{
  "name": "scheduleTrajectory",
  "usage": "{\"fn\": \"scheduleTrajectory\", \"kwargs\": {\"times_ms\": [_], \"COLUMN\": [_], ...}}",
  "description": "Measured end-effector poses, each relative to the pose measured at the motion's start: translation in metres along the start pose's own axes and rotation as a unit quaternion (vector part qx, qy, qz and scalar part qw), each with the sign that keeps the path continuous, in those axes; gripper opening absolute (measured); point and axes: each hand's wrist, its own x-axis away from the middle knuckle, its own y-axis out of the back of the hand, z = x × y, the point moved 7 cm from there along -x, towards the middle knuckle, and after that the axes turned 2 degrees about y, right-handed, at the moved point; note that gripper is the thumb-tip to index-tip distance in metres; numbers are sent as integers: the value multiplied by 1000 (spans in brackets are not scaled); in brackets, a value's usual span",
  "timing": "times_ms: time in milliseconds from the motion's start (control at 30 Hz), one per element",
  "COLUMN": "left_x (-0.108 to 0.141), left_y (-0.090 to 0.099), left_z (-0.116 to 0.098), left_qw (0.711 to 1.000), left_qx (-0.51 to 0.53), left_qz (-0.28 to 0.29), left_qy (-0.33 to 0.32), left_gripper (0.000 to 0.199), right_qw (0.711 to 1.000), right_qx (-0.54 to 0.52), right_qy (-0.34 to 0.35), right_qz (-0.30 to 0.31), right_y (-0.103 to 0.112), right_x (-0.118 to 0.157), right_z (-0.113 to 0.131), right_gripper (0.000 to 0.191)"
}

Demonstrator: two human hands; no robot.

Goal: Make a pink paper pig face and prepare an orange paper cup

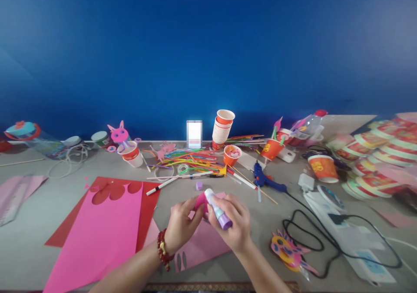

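Observation:
My right hand is closed around a glue stick with a purple base, its white end tilted up and to the left. That end touches or nearly touches a small dark pink piece, pinched in my left hand. Fingers of both hands partly hide the piece. Beneath the hands lies a light pink sheet with small slots cut near its lower left. A purple cap stands on the table just beyond my hands.
Bright pink paper over red paper lies left. Pipe cleaners, stacked paper cups and a pink cat figure stand behind. A blue glue gun, black cable and power strip occupy the right.

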Motion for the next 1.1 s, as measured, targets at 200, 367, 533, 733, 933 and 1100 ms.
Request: {"fn": "scheduleTrajectory", "kwargs": {"times_ms": [200, 367, 533, 733, 933, 1100], "left_x": [-1, -1, 0, 1, 2, 1], "left_y": [-3, -5, -5, -6, -5, -7], "left_z": [2, 3, 3, 3, 2, 2], "left_qw": [1000, 1000, 1000, 1000, 999, 999], "left_qx": [2, -7, -4, -24, -36, -31], "left_qz": [11, 16, 14, 8, -4, 4], "left_qy": [-1, 0, -5, -15, -23, -14], "left_gripper": [13, 16, 15, 16, 15, 16], "right_qw": [1000, 1000, 1000, 1000, 1000, 1000], "right_qx": [-8, -9, -20, -13, -15, -3], "right_qy": [6, -14, -2, -25, -11, -17], "right_qz": [-3, 4, 9, 5, 2, -11], "right_y": [0, 0, -2, -3, -1, 0], "right_x": [2, 1, 1, 2, 1, 2], "right_z": [1, -4, -3, -6, -4, -4], "right_gripper": [35, 33, 36, 33, 34, 31]}}
